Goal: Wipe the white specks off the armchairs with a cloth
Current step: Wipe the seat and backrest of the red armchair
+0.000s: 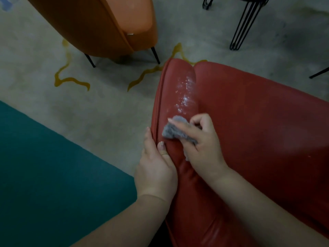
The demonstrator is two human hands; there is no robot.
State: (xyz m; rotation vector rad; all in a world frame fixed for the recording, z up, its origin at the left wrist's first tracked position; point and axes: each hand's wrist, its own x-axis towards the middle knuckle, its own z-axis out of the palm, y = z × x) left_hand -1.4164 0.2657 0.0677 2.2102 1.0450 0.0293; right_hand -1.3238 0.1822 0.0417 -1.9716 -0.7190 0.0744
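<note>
1. Cloth (175, 131), small, grey and crumpled, sits on the padded arm of the red armchair (249, 122), pinned under the right hand (203, 141).
2. The right hand's index finger lies straight across the top of the cloth, pointing left, while the other fingers curl down behind it and the thumb tucks in below; together they clamp the bunched fabric against the leather.
3. White specks (184, 93) are scattered along the rounded top of the arm just beyond the right fingertips, running away toward the front end of the arm. The nearest ones lie just past the far edge of the cloth.
4. The left hand (156, 166) rests on the outer side of the same arm, just left of the cloth. Its thumb lies flat on the top of the leather beside the piped seam, and its fingers, held together and fairly straight, reach down the outer face. It steadies the arm and holds nothing.
5. Between the two thumbs only a narrow strip of red leather shows.
6. Beyond the fingertips, well apart, stands an orange armchair (106, 24) on thin dark legs.
7. Off past the right hand, at the far top edge, are the black wire legs of a stool (245, 24).
8. Left of the left hand, the pale rug (106, 113) carries yellow squiggles and a teal patch (44, 175).
</note>
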